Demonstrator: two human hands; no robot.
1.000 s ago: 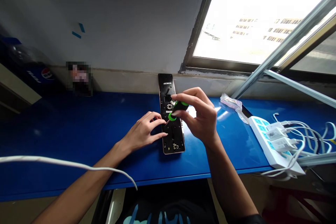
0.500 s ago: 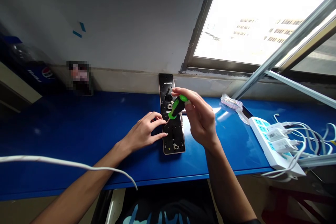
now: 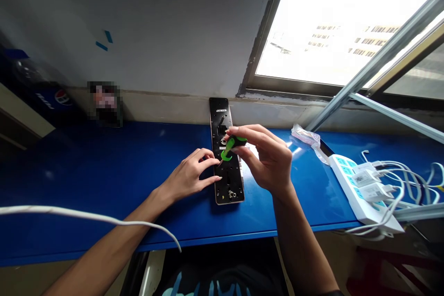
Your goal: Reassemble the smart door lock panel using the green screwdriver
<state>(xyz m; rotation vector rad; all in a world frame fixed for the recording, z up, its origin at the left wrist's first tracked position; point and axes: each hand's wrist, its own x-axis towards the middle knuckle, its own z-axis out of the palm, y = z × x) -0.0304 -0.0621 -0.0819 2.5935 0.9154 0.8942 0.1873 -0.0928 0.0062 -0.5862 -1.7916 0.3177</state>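
Observation:
A long black door-lock panel (image 3: 229, 175) lies on the blue table with its inner side up, showing screw holes, a square opening and metal fittings. My right hand (image 3: 268, 159) is closed around the handle of a green and black screwdriver (image 3: 227, 150). The screwdriver leans to the right, its thin shaft pointing down at the panel's left part. My left hand (image 3: 190, 171) lies at the panel's left edge with thumb and forefinger apart, both touching the panel. Its forefinger tip is right beside the screwdriver's tip; a small screw there cannot be made out.
At right stands a white power strip (image 3: 343, 175) with several chargers and cables. A small plastic packet (image 3: 305, 135) lies near the wall. A white cable (image 3: 104, 216) crosses in front of my left forearm. A Pepsi bottle (image 3: 52, 97) stands at far left.
My right hand has shifted its grip on the screwdriver, its fingers now lower and flatter around the handle, which tilts further right. My left hand and the panel stay in place.

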